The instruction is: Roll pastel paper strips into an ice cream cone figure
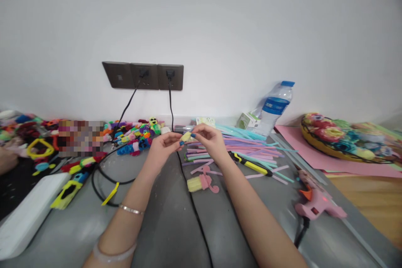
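Both my hands meet above the middle of the grey table. My left hand [167, 144] pinches one end of a small pale yellow fuzzy piece [186, 136], which looks like bent pipe cleaner. The other end is between the fingertips of my right hand [209, 136]. Below them on the table lies a yellow and pink pipe-cleaner figure [199, 181] with curled pink ends. Behind and under my right hand spread many pipe cleaners [245, 146] in pink, purple and turquoise. A yellow and black utility knife [253, 164] rests across them.
A pink glue gun [320, 205] lies at right, its switch lit red. A water bottle [274, 109] leans on the wall. A basket of flowers [342, 138] is far right. Black cords [196, 213] cross the table. A white case [29, 213] and colourful fuzzy crafts [135, 136] lie left, near another person's hand [8, 161].
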`<state>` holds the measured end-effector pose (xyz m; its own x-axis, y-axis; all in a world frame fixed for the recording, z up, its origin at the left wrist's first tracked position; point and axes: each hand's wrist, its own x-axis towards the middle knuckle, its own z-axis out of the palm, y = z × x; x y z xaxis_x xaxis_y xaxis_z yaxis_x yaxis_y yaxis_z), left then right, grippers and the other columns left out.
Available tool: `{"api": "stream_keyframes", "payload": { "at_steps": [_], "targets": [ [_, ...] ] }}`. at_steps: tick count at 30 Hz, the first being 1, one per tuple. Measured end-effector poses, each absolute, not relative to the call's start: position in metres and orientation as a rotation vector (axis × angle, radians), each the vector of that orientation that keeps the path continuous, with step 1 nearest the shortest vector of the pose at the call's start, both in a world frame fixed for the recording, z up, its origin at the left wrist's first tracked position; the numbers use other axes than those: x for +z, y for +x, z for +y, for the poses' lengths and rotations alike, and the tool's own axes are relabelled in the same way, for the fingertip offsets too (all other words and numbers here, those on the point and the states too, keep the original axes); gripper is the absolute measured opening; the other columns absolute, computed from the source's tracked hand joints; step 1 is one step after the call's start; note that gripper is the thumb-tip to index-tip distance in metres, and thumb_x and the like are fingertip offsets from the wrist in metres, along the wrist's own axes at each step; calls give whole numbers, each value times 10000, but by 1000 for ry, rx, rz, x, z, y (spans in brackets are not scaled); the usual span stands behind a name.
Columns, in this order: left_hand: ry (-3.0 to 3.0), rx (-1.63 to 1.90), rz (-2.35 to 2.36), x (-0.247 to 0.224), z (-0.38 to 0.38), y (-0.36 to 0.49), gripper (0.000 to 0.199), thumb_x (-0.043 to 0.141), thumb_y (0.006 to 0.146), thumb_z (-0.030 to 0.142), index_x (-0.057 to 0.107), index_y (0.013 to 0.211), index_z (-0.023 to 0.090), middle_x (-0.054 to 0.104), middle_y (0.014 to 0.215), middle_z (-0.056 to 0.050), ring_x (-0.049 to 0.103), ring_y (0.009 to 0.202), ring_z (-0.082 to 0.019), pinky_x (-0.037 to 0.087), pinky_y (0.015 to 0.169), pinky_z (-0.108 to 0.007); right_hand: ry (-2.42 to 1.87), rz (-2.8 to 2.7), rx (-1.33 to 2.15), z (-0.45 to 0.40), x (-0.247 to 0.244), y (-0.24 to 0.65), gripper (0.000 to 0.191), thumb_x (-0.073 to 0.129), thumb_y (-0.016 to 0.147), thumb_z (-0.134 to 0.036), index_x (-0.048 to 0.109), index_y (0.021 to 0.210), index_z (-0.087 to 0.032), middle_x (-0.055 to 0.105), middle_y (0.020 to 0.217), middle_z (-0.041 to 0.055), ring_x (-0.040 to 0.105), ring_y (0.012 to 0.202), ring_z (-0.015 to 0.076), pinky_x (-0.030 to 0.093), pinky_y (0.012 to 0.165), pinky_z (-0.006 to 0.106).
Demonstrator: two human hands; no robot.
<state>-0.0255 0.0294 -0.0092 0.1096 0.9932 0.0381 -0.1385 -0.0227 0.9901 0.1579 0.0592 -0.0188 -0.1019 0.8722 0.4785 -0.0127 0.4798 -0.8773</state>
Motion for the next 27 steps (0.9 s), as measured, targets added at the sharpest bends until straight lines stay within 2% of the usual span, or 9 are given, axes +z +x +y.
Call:
{"api": "stream_keyframes", "payload": {
  "at_steps": [6, 12, 20, 27],
  "targets": [
    [1047, 1199, 1023, -11, 29, -26, 368, 846, 579, 397, 697, 828, 171, 675, 758, -10, 638, 715, -147, 508, 623, -246, -807, -1484, 921, 58, -18, 159, 215, 718, 769, -400, 662, 792, -194, 646, 811, 37, 579, 725, 154, 472, 668, 288],
    [1074, 1160, 1100, -11, 29, -23, 380, 830, 592, 427, 695, 833, 166, 631, 665, 4, 555, 602, -110, 378, 493, -192, -722, -1469, 1055, 54, -15, 155, 230, 745, 747, -409, 678, 777, -191, 674, 839, 40, 620, 781, 164, 513, 707, 295],
    [1040, 1127, 1070, -12, 27, -18, 347, 807, 610, 431, 727, 816, 163, 623, 666, -2, 525, 596, -99, 351, 495, -191, -769, -1461, 1181, 53, -17, 155, 204, 773, 723, -346, 691, 784, -170, 700, 795, 40, 640, 739, 149, 513, 714, 284],
    [1090, 1203, 1097, -11, 28, -16, 318, 780, 624, 416, 719, 774, 143, 592, 603, 6, 485, 531, -84, 333, 467, -188, -769, -1477, 1207, 52, -15, 156, 217, 762, 737, -371, 680, 775, -174, 700, 799, 43, 632, 738, 151, 507, 714, 290]
  ]
}}
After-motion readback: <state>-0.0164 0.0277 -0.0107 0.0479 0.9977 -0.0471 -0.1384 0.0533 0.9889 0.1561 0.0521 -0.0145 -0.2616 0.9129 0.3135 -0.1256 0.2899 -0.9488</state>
